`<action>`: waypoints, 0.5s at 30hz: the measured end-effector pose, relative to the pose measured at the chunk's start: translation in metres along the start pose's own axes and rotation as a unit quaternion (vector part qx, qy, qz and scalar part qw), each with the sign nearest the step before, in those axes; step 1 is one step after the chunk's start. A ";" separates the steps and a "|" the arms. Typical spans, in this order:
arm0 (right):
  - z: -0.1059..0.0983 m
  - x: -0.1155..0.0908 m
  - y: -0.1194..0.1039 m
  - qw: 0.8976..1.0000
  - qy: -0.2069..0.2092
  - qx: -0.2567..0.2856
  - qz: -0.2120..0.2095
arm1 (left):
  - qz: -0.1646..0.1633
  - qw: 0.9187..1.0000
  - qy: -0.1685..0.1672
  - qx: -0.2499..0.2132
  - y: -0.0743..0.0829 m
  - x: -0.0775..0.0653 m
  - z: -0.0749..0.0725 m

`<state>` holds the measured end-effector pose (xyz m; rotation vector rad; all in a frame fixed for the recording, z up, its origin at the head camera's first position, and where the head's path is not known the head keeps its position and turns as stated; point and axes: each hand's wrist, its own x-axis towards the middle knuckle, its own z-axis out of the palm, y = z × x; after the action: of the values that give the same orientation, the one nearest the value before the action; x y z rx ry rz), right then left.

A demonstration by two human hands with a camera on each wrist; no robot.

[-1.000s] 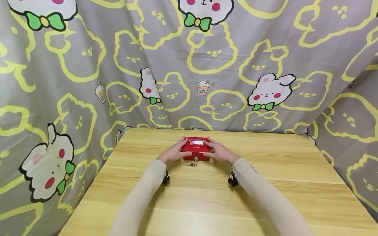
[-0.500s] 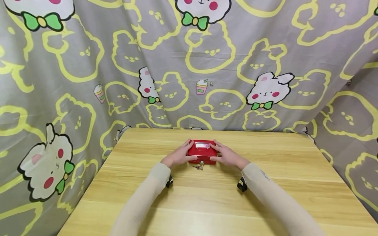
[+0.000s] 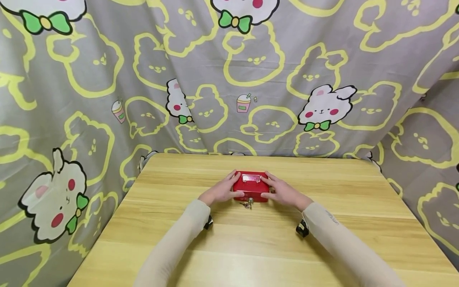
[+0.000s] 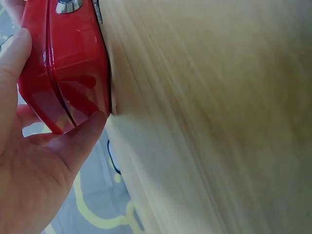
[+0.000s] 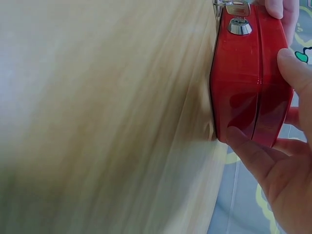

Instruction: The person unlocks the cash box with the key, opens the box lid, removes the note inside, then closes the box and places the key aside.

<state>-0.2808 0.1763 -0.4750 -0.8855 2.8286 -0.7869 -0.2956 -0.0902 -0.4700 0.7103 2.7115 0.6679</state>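
A small red metal cash box (image 3: 251,188) sits on the table, its lid closed and a silver handle (image 3: 252,178) lying on top. On its front is a round silver lock (image 5: 239,27) with a key in it, and more keys (image 3: 246,205) hang from it at table level. My left hand (image 3: 224,190) grips the box's left end, thumb on the front lower corner and a finger up on the lid edge. At the opposite end my right hand (image 3: 285,193) holds it the same way. Fingers behind the box are partly hidden.
The wooden table (image 3: 258,255) reaches back to a grey patterned curtain (image 3: 265,71), which also hangs along the left and right sides. A black wrist device (image 3: 302,228) sits under the right sleeve, another (image 3: 208,222) under the left.
Both hands have moved the cash box to the right and slightly nearer along the table, keeping their hold on its ends. The keys moved with it. The head view has shifted a little.
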 end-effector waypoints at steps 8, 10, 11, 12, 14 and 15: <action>0.000 -0.010 -0.003 1.000 0.000 -0.008 -0.001 | 0.013 1.000 0.001 0.001 0.004 -0.005 0.004; 0.000 -0.012 -0.004 1.000 0.001 -0.008 -0.005 | 0.018 1.000 0.002 0.003 0.004 -0.007 0.005; 0.000 -0.013 -0.005 1.000 0.002 -0.007 -0.007 | 0.020 1.000 0.003 0.004 0.005 -0.007 0.006; 0.000 -0.015 -0.005 1.000 0.003 -0.006 -0.008 | 0.023 1.000 0.005 0.004 0.005 -0.008 0.007; 0.001 -0.017 -0.006 1.000 0.007 -0.001 -0.010 | 0.023 1.000 0.005 0.006 0.007 -0.010 0.009; 0.001 -0.019 -0.006 1.000 0.009 0.001 -0.010 | 0.025 1.000 0.006 0.010 0.007 -0.011 0.010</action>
<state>-0.2620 0.1821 -0.4745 -0.9120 2.8371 -0.8047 -0.2799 -0.0872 -0.4734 0.7831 2.7234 0.6588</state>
